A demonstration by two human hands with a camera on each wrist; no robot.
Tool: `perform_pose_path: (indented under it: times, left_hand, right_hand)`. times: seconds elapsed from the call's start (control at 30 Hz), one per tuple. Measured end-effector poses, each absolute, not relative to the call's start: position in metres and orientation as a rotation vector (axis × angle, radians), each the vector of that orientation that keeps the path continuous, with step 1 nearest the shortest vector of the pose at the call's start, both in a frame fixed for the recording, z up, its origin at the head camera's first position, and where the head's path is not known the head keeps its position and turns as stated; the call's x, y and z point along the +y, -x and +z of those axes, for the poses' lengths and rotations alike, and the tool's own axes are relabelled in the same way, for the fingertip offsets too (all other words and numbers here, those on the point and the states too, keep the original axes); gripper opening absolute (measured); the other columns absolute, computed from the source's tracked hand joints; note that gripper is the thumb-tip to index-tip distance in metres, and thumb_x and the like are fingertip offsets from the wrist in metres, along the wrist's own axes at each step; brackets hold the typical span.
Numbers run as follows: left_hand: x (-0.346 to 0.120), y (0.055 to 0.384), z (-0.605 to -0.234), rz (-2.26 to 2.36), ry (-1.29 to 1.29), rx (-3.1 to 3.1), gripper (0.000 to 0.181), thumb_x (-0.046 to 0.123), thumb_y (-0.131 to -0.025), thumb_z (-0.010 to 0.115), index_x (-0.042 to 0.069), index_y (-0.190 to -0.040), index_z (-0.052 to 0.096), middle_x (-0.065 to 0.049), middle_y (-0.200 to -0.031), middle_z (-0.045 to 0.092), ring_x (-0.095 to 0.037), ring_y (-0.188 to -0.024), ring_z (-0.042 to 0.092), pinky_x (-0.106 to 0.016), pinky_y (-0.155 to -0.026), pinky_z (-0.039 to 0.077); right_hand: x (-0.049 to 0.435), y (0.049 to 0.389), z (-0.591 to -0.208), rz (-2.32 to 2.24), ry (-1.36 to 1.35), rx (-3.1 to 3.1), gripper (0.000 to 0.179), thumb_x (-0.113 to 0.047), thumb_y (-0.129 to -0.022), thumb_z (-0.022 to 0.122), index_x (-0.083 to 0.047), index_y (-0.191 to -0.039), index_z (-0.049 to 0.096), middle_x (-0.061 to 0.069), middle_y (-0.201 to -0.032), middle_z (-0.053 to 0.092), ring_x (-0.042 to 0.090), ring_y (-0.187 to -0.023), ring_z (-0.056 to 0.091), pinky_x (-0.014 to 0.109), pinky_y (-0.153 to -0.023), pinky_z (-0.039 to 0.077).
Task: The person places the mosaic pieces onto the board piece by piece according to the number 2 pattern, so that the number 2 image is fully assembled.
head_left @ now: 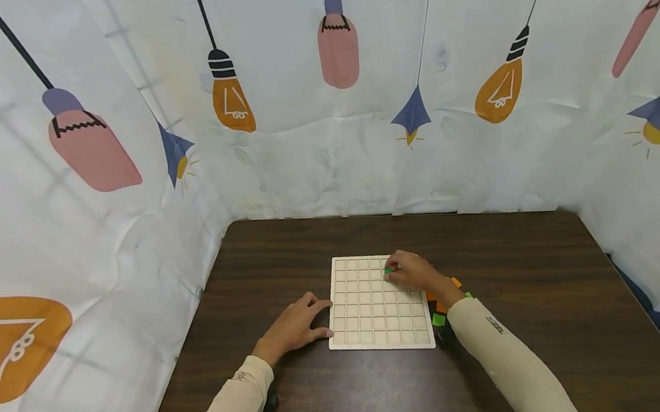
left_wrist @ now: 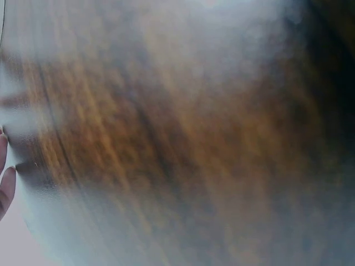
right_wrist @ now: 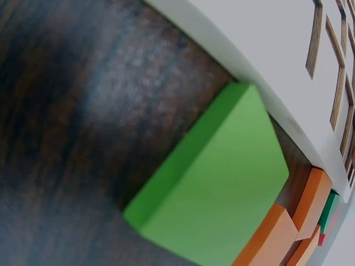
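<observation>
- The board [head_left: 372,322] is flat, pale and nearly square, with rounded corners; thin brown grooves divide it into rows of small square cells inside a plain border.
- The small green piece [head_left: 388,271] is mostly hidden by fingers, so its full shape cannot be told.
- The light green block [right_wrist: 216,183] is a thick, smooth slab with straight edges and a darker side face.
- The orange blocks [right_wrist: 313,199] look similarly flat-faced; beyond them, a dark green block [right_wrist: 328,212] and a red block [right_wrist: 321,238] show only in part.
- The board's cells, where in view, show the same pale surface as its border.
- These blocks lie in a loose group on the dark wood-grained table [head_left: 350,398], along the board's right side, the light green one with a corner at or just beside its edge.
- The right hand [head_left: 412,272] reaches over the board's far right part, its grip narrow, thumb and fingers pinching the small green piece above the cells; whether that piece touches the board cannot be told.
- The left hand [head_left: 294,325] has its grip wide, thumb and fingers apart at the board's left edge.
</observation>
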State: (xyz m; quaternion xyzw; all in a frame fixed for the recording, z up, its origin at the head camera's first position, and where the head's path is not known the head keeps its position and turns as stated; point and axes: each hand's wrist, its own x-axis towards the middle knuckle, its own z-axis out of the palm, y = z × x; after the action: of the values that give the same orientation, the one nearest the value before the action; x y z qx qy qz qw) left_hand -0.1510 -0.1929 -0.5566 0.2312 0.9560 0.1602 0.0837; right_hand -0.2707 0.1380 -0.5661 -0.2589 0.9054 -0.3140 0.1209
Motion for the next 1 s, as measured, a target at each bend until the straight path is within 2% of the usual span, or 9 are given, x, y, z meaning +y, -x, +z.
perform_pose_path:
  times: [0.4, 1.0]
  left_hand:
    - [-0.1942, 0.1515, -0.5586, 0.478, -0.703, 2.862, 0.067, 0.053, -0.089, 0.071, 0.022, -0.145, 0.054, -0.003, -0.12, 0.054, -0.017, -0.101, 0.059, -0.048, -0.096, 0.048]
    - [-0.1942, 0.1518, -0.5589, 0.483, -0.711, 2.867, 0.067, 0.054, -0.088, 0.072, 0.022, -0.144, 0.054, -0.002, -0.119, 0.054, -0.017, -0.099, 0.059, -0.047, -0.094, 0.048]
  right_hand:
    - [0.1379, 0.2702, -0.5661, -0.953, 0.792, 2.636, 0.025, -0.027, -0.094, 0.073, -0.011, -0.114, 0.072, 0.003, -0.106, 0.062, 0.018, -0.097, 0.059, 0.038, -0.084, 0.05]
    - [0.1381, 0.2711, -0.5679, -1.118, 0.633, 2.56, 0.023, -0.024, -0.092, 0.075, -0.011, -0.111, 0.073, 0.005, -0.105, 0.062, 0.02, -0.096, 0.055, 0.038, -0.082, 0.048]
